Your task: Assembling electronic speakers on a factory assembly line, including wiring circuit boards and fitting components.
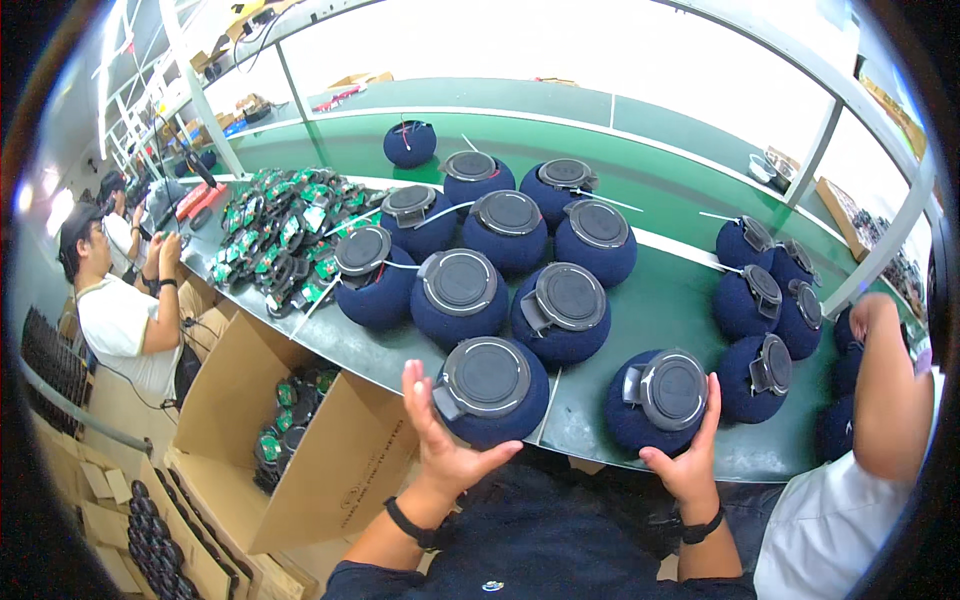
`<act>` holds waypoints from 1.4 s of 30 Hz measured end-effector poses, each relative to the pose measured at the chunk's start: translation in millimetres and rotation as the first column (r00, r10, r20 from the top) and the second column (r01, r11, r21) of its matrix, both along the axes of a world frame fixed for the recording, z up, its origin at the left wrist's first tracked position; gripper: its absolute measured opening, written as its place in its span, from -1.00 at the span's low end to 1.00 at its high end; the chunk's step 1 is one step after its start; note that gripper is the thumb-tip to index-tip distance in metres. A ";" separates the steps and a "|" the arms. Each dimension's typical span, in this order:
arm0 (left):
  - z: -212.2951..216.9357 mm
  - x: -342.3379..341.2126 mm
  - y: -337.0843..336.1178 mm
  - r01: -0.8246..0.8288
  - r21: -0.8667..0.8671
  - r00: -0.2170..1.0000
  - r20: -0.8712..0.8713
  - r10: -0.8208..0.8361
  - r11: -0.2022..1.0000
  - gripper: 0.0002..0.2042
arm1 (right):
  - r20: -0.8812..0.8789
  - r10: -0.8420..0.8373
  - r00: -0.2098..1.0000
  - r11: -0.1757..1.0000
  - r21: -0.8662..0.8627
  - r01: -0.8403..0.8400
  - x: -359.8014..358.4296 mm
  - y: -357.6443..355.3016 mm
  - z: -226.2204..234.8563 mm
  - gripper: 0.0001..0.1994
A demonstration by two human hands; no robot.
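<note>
My left hand (pixel 440 440) is open, its fingers spread and thumb out, beside a navy fabric-covered ball-shaped unit (pixel 451 424) that looks like a round speaker. A dark disc-shaped cap with a grey tab tops this unit. My right hand (pixel 690 465) curves round the near right side of another such navy round speaker (pixel 622 420), thumb in front and fingers along its side. Behind them stand several more navy round speakers (pixel 560 345) with similar discs, some with pale cables sticking out. A smaller cluster of round speakers (pixel 745 300) sits to the right.
A pile of dark discs with green circuit boards (pixel 285 230) covers the bench's left part. An open cardboard box (pixel 330 470) below holds more. A co-worker's arm (pixel 890 390) reaches in at right; other people (pixel 120 310) sit at left. A metal frame (pixel 815 150) rises behind the green bench (pixel 580 420).
</note>
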State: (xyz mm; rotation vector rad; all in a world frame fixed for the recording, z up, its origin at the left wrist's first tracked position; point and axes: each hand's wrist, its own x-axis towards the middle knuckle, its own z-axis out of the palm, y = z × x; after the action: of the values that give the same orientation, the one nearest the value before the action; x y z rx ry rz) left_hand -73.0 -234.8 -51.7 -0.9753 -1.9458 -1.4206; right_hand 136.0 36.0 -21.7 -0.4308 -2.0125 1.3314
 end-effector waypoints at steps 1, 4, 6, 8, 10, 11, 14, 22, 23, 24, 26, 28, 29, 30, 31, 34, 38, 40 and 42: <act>-1.6 -2.5 4.1 0.058 0.019 0.998 0.028 -0.059 0.998 0.31 | 0.026 0.002 1.000 0.999 0.034 -0.003 -1.0 1.3 -0.8 0.44; -4.5 -5.4 11.2 0.131 0.038 0.990 0.039 -0.132 0.991 0.34 | 0.055 -0.011 0.998 0.997 0.077 0.007 -2.0 2.6 -2.5 0.42; -5.3 -4.5 11.9 0.137 0.040 0.990 0.026 -0.138 0.990 0.34 | 0.061 -0.016 0.998 0.996 0.089 0.011 -1.8 2.1 -2.4 0.41; -6.0 -3.0 11.3 0.104 -0.017 0.995 0.008 -0.103 0.994 0.34 | 0.051 -0.040 0.998 0.995 0.096 0.035 -1.4 0.3 -1.3 0.39; -6.7 -1.9 11.2 0.099 -0.014 0.995 0.013 -0.099 0.995 0.35 | 0.060 -0.033 0.998 0.994 0.105 0.026 -1.8 -1.5 0.7 0.38; -7.1 -1.9 11.6 0.112 -0.011 0.993 0.041 -0.111 0.994 0.36 | 0.053 -0.025 0.998 0.997 0.081 0.020 -1.6 -2.4 2.1 0.37; -9.3 -1.7 12.0 0.133 0.062 0.987 0.083 -0.138 0.989 0.40 | 0.060 -0.034 0.998 0.996 0.088 0.029 -2.5 -3.3 4.6 0.36; -19.1 -7.5 5.7 0.167 0.050 0.984 0.047 -0.169 0.985 0.46 | 0.087 -0.065 0.994 0.981 0.190 0.048 -0.5 -0.9 4.4 0.35; -20.2 -8.1 5.4 0.185 0.045 0.981 0.047 -0.187 0.982 0.46 | 0.090 -0.062 0.994 0.980 0.194 0.044 0.0 -0.4 4.8 0.35; -21.2 -8.1 5.1 0.171 0.038 0.984 0.046 -0.172 0.985 0.46 | 0.103 -0.084 0.991 0.976 0.211 0.061 0.6 -0.4 5.0 0.35; -22.7 -8.5 6.4 0.170 0.048 0.984 0.052 -0.172 0.984 0.46 | 0.129 -0.100 0.987 0.966 0.251 0.065 1.7 -0.1 5.7 0.35; -23.0 -8.3 7.0 0.172 0.049 0.983 0.059 -0.175 0.984 0.46 | 0.139 -0.117 0.983 0.959 0.273 0.076 1.8 -0.3 5.8 0.36; -22.8 -8.1 7.3 0.159 0.050 0.985 0.054 -0.162 0.986 0.45 | 0.129 -0.106 0.986 0.957 0.281 0.065 1.3 -0.2 5.9 0.37; -22.8 -7.7 7.9 0.160 0.056 0.984 0.066 -0.163 0.986 0.44 | 0.126 -0.111 0.986 0.952 0.298 0.069 1.1 -0.3 6.0 0.37; -22.5 -7.4 7.5 0.167 0.054 0.983 0.062 -0.170 0.984 0.44 | 0.130 -0.131 0.983 0.950 0.299 0.087 0.8 -0.6 6.2 0.37; -22.4 -5.2 8.1 0.127 0.037 0.988 0.080 -0.130 0.991 0.44 | 0.125 -0.115 0.986 0.962 0.263 0.079 0.9 -1.4 8.1 0.33; -19.3 -4.1 7.6 0.101 0.005 0.992 0.081 -0.101 0.995 0.45 | 0.111 -0.091 0.990 0.970 0.234 0.063 1.1 -2.5 11.3 0.33; -15.5 -4.1 6.7 0.113 0.012 0.989 0.094 -0.113 0.994 0.45 | 0.114 -0.100 0.988 0.965 0.254 0.069 1.1 -2.5 11.6 0.32; -13.6 -2.4 9.4 0.131 0.061 0.983 0.120 -0.137 0.990 0.44 | 0.098 -0.094 0.991 0.968 0.242 0.068 1.5 -2.0 10.3 0.30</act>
State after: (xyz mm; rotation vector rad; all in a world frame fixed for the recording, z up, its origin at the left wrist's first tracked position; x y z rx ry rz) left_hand -75.4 -225.4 -65.3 -1.0329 -1.9512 -1.6350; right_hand 137.5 34.0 -11.4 -0.4765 -2.1878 1.0200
